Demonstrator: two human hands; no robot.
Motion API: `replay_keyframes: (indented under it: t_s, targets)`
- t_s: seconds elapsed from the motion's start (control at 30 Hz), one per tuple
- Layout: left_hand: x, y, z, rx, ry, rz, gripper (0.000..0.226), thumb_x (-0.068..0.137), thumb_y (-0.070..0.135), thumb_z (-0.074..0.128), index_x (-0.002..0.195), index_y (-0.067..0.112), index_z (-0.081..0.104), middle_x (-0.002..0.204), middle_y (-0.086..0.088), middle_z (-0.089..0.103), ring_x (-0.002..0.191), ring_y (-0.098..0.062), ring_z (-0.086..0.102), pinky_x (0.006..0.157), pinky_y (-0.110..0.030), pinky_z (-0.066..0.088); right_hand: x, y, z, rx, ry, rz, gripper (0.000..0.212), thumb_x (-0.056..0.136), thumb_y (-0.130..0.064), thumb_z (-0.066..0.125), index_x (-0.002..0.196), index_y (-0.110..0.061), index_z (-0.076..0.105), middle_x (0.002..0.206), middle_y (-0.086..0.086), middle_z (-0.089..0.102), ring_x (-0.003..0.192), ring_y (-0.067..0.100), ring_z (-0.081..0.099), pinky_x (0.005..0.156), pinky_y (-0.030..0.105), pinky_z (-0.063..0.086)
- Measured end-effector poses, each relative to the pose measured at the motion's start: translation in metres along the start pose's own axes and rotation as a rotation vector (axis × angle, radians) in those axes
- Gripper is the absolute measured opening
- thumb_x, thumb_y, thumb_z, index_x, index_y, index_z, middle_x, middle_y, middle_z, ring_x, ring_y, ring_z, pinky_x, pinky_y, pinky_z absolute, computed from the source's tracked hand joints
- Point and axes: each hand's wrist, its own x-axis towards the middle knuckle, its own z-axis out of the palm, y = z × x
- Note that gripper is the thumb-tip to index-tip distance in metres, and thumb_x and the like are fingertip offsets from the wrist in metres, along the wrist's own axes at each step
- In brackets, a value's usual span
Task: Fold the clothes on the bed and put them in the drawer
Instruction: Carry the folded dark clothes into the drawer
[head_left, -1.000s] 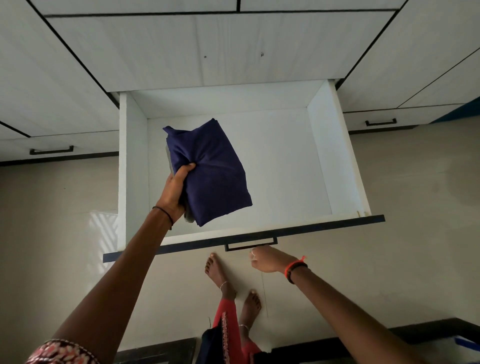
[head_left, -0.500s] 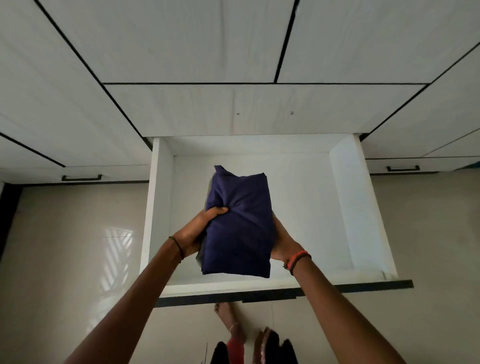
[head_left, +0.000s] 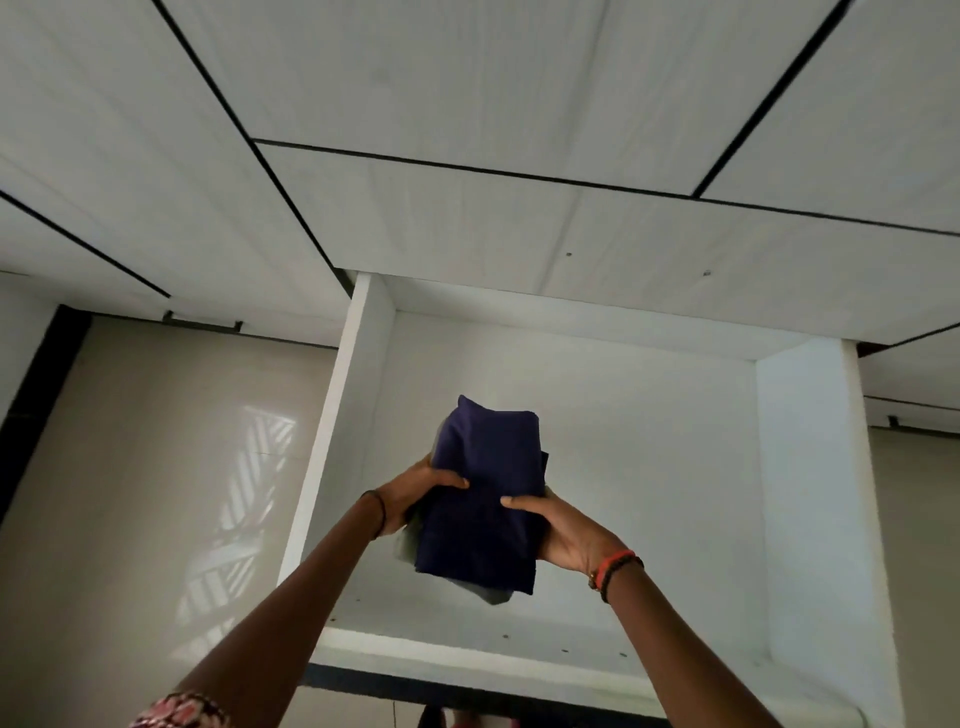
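Head view: my left hand (head_left: 415, 493) grips the cloth (head_left: 488, 467) at its nine o'clock edge, my right hand (head_left: 566, 535) at three, thumbs on top, over the drawer (head_left: 810, 467).

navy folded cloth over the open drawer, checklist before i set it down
1. White wooden drawer pulled open: ok.
2. Bare drawer floor under the folded navy-blue cloth: ok.
3. Left hand grips its left edge: ok.
4. Right hand grips its right edge: ok.
5. Layers flush: not ok, grey fabric pokes out below.
6. Gap to the floor: cannot tell.
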Motion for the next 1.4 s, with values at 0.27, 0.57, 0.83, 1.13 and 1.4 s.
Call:
replay_keyframes:
  t_s: [0.27, 0.57, 0.83, 1.13, 1.4]
  targets:
    - [0.103, 0.020, -0.063, 0.131, 0.418, 0.080, 0.056, 0.080, 0.013, 0.073, 0.129, 0.003, 0.051, 0.126, -0.016, 0.059, 0.117, -0.031, 0.056, 0.099, -0.036, 0.045, 0.120, -0.076, -0.001, -0.172, 0.033, 0.000, 0.057, 0.081, 0.000, 0.065, 0.133, -0.015, 0.047, 0.123, 0.013, 0.063, 0.109, 0.028, 0.063, 0.075, 0.040, 0.055]
    - [0.170, 0.059, -0.119, 0.102, 0.638, 0.278, 0.045, 0.092, 0.008, 0.057, 0.135, 0.007, 0.048, 0.131, -0.014, 0.056, 0.121, -0.030, 0.052, 0.101, -0.034, 0.042, 0.207, -0.142, 0.022, -0.416, 0.154, -0.130, 0.067, 0.078, 0.003, 0.068, 0.133, -0.022, 0.039, 0.125, 0.001, 0.058, 0.109, 0.023, 0.057, 0.077, 0.043, 0.054]
    - [0.192, 0.061, -0.126, 0.364, 0.706, 0.257, 0.072, 0.090, -0.003, 0.052, 0.150, 0.011, 0.016, 0.155, -0.011, 0.023, 0.143, -0.026, 0.023, 0.117, -0.034, 0.019, 0.246, -0.126, 0.018, -0.531, 0.384, -0.171, 0.064, 0.080, 0.009, 0.059, 0.131, -0.024, 0.040, 0.129, 0.011, 0.054, 0.111, 0.032, 0.056, 0.078, 0.051, 0.056]
    - [0.185, 0.052, -0.108, 0.399, 0.722, 0.224, 0.065, 0.095, 0.003, 0.042, 0.151, 0.011, 0.010, 0.159, -0.009, 0.008, 0.147, -0.022, 0.008, 0.119, -0.031, 0.010, 0.251, -0.122, 0.030, -0.685, 0.483, -0.160, 0.059, 0.080, -0.006, 0.070, 0.130, -0.010, 0.039, 0.131, 0.016, 0.052, 0.112, 0.036, 0.056, 0.082, 0.051, 0.055]
    - [0.100, 0.011, -0.046, 0.105, 0.700, 0.223, 0.064, 0.094, 0.011, 0.053, 0.149, 0.023, 0.022, 0.149, -0.015, 0.024, 0.131, -0.032, 0.040, 0.107, -0.037, 0.038, 0.178, -0.097, 0.030, -0.853, 0.611, -0.101, 0.075, 0.086, -0.024, 0.067, 0.145, -0.006, 0.025, 0.134, 0.021, 0.050, 0.115, 0.031, 0.053, 0.100, 0.042, 0.045]
